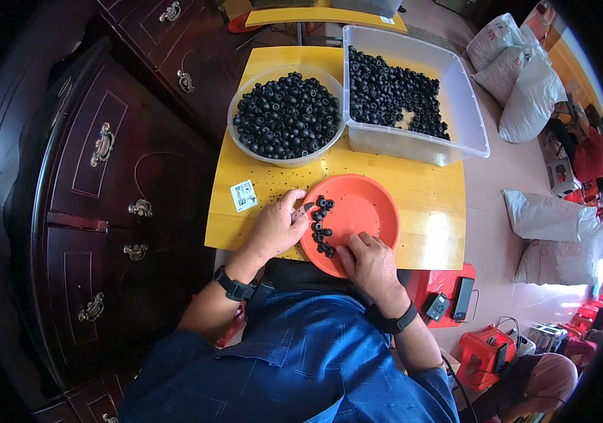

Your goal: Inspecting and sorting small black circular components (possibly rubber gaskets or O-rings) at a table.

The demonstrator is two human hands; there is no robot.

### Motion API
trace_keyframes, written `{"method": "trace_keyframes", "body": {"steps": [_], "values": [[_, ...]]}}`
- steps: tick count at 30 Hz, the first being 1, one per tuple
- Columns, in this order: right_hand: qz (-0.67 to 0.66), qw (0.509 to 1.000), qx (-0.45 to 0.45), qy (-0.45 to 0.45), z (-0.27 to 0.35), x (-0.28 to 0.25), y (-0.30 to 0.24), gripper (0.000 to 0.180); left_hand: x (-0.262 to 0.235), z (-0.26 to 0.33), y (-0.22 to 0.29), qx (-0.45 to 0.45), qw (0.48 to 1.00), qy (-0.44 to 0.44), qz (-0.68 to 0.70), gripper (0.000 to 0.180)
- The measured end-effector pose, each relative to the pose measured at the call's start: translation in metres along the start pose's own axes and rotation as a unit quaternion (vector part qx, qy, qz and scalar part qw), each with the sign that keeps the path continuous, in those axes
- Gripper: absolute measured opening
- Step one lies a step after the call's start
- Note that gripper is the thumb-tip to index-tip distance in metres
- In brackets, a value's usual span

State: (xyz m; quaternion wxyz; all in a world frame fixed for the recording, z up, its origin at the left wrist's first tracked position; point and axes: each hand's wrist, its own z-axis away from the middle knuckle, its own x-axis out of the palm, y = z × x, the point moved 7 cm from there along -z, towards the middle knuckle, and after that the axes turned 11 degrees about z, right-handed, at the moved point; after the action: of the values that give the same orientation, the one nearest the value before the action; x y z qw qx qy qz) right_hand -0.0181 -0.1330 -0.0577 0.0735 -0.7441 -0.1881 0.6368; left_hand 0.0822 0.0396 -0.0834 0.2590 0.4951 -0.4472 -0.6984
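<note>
1. While the left hand (pixel 280 225) sits at the left rim of the orange-red bowl (pixel 368 203), its fingers are loosely curled, thumb near forefinger; grip on the dark bit at the fingertips — cannot tell.
2. Right hand (pixel 373 264) reaches over the near rim, fingers bent and close together; contents hidden.
3. Small black pieces (pixel 318 228) lie along the bowl's left side, between the hands.
4. Beyond, on the yellow table (pixel 439 225) — round tub (pixel 289 163) and rectangular bin (pixel 465 99), both holding similar pieces.
</note>
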Motion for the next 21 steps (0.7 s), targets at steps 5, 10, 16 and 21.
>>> {"method": "trace_keyframes", "body": {"steps": [5, 10, 16, 21], "values": [[0.01, 1.0, -0.017, -0.019, 0.002, 0.0, 0.0, 0.024, 0.0, 0.001, -0.004, 0.034, 0.999, 0.018, -0.003, 0.044], [-0.03, 0.995, -0.097, -0.016, 0.006, -0.015, -0.008, 0.028, -0.001, 0.001, -0.005, -0.002, 1.0, -0.003, 0.015, 0.045], [-0.026, 0.995, -0.098, -0.018, 0.012, -0.004, -0.001, 0.028, 0.001, 0.0, -0.009, 0.014, 1.0, 0.004, 0.025, 0.045], [0.001, 0.996, -0.078, -0.05, 0.007, 0.001, -0.004, 0.028, 0.001, 0.0, -0.004, -0.004, 1.0, -0.008, 0.021, 0.045]]}}
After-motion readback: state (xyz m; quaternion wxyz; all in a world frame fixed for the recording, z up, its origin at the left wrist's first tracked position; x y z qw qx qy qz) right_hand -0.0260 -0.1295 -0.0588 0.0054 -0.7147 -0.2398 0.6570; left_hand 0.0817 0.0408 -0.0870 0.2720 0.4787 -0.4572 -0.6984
